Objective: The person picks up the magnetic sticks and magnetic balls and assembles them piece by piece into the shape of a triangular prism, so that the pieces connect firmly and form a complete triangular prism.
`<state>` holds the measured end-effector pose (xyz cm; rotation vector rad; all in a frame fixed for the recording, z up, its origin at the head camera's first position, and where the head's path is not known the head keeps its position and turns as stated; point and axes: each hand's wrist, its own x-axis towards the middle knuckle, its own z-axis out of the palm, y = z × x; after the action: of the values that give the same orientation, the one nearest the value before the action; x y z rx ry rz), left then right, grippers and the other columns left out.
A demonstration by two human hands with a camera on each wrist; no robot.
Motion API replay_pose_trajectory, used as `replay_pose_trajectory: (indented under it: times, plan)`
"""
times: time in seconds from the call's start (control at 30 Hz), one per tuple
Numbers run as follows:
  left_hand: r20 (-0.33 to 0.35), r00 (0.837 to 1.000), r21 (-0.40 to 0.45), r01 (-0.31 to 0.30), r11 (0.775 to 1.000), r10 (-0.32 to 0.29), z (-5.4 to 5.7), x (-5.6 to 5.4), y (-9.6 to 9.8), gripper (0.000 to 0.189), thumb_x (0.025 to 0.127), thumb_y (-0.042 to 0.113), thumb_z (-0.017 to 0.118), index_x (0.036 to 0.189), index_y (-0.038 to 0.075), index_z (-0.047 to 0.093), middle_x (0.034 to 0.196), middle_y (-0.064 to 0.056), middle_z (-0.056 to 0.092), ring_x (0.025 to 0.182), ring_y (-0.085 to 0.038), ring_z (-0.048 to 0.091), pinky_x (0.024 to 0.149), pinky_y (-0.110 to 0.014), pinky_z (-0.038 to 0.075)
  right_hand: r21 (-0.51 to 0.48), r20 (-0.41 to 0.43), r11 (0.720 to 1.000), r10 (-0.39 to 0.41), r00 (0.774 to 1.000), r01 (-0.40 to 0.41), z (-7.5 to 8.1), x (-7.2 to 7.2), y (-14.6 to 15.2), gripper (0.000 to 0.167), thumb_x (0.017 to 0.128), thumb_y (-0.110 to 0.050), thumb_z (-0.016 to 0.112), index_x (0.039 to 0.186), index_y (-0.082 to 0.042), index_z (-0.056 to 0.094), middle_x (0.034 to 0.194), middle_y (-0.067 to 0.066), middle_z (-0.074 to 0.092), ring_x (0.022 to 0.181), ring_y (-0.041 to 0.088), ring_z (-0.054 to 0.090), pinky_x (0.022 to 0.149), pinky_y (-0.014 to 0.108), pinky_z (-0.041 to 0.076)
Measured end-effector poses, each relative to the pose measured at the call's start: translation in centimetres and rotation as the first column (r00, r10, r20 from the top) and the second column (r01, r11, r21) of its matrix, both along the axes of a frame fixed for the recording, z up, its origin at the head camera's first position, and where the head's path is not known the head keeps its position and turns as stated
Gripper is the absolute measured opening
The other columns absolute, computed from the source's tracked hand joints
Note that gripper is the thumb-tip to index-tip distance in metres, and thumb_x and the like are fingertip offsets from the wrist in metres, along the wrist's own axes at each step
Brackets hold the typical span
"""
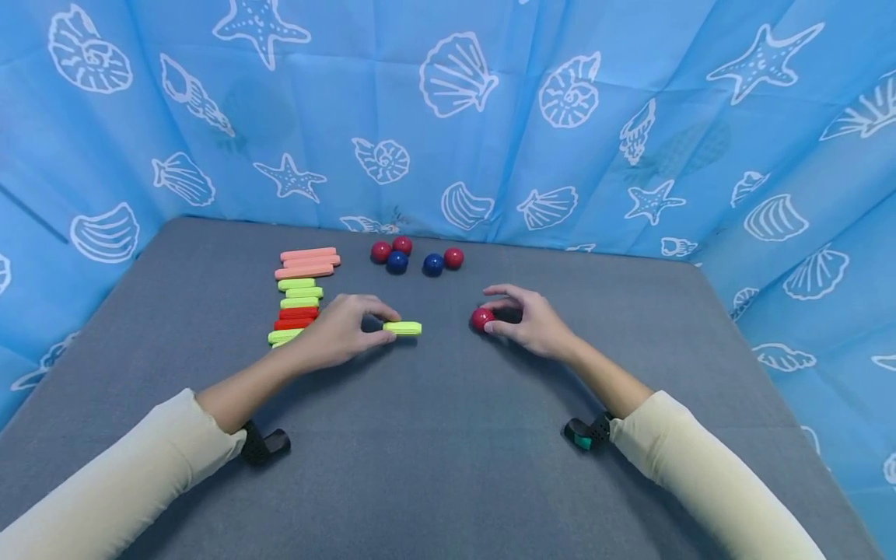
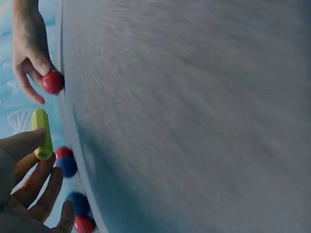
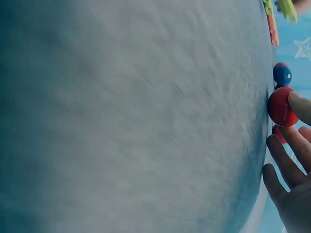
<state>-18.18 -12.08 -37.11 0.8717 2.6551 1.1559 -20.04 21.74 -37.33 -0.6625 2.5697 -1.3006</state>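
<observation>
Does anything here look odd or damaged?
Nothing stands out: no spill or damage shows. The lined-up sticks have slightly uneven ends; the left hand holds a green stick, the right hand a red ball.

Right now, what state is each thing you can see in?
Lime stick: roughly level, one end pinched by the left hand.
Red ball: pinched by the right hand; whether lifted, I can't tell.
Salmon sticks: lying flat, side by side.
Red sticks: lying flat, side by side.
Remaining lime sticks: lying flat, some partly hidden.
Other balls: unheld, in a group of three and a pair.
Curtain: hanging, creased.
</observation>
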Motion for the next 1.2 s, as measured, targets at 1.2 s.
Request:
replay_pose_trajectory:
  times: [1.2]
  plan:
    - [0.016,0.977,0.051,-0.212,0.976,0.211,0.8,-4.7,3.6,0.035,0.089,0.011,0.075,0.122,0.002,0.067,0.109,-0.015,0.068,0.093,-0.025,0.063,0.084,-0.04,0.053,-0.015,0.029,0.996,0.092,0.995,-0.092,0.0,1.4,-0.3,0.053,0.088,-0.005,0.073,0.137,0.002,0.053,0.121,0.015,0.069,0.115,0.031,0.063,0.098,0.053,0.047]
